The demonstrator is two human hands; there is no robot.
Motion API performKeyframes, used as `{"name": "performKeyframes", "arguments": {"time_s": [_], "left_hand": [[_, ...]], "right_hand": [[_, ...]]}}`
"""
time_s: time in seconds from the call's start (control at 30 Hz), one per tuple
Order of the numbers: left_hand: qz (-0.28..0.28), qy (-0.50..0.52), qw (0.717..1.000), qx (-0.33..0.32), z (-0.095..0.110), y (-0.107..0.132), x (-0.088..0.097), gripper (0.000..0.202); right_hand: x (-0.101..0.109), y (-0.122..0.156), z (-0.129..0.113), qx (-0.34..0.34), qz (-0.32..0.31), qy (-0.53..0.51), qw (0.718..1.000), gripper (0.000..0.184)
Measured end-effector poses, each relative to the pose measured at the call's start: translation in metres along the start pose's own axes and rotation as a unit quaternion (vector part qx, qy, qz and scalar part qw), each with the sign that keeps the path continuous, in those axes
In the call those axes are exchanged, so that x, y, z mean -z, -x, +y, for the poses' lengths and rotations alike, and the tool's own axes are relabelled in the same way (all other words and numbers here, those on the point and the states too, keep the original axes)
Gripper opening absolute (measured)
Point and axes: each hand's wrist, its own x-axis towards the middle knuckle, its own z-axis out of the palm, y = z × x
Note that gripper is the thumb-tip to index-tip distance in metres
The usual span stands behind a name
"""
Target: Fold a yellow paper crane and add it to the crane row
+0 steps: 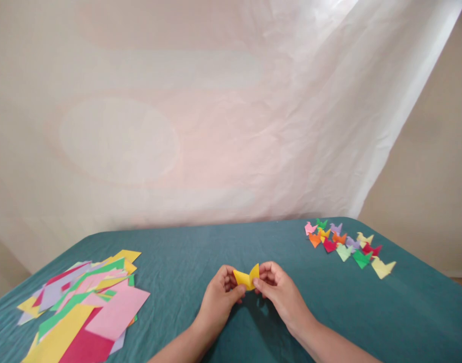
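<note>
A small piece of folded yellow paper (244,278) is held between my two hands just above the table's middle. Two pointed flaps rise from it, one leaning left and one standing up at the right. My left hand (222,296) pinches its left lower part between thumb and fingers. On the other side, the thumb and fingers of my right hand (278,288) grip the right flap near its base. The fingertips behind the paper are partly hidden.
A loose heap of coloured paper sheets (119,312) lies at the left of the green-covered table (185,262). Several folded paper birds (362,258) in mixed colours sit in rows at the back right. Behind the table hangs a pale cloth (223,126).
</note>
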Motion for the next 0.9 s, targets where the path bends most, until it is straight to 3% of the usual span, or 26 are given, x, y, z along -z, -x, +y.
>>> {"name": "performKeyframes", "arguments": {"time_s": [0.1,0.2,0.43,0.6,0.73,0.9], "left_hand": [[-0.02,0.015,1.0,-0.004,0.0,-0.002,0.004,0.043],[-0.038,-0.007,0.999,0.01,-0.001,-0.005,0.009,0.032],[-0.026,-0.06,0.998,0.02,-0.008,-0.01,0.016,0.02],[-0.022,-0.115,0.993,0.016,-0.001,-0.008,0.016,0.015],[0.009,-0.241,0.968,-0.064,0.013,-0.004,0.016,0.008],[0.01,-0.331,0.929,-0.165,0.027,0.003,0.014,0.01]], "right_hand": [[0.002,-0.003,0.005,0.014,0.001,0.015,1.0,0.037],[0.006,-0.006,0.01,0.025,-0.023,0.037,0.999,0.041],[0.011,-0.009,0.008,-0.003,-0.071,0.054,0.996,0.023],[0.009,-0.005,-0.001,0.017,-0.066,0.09,0.994,0.011],[0.009,-0.004,-0.003,0.042,-0.044,0.15,0.987,0.011],[0.01,-0.004,-0.006,0.151,0.008,0.262,0.953,0.019]]}}
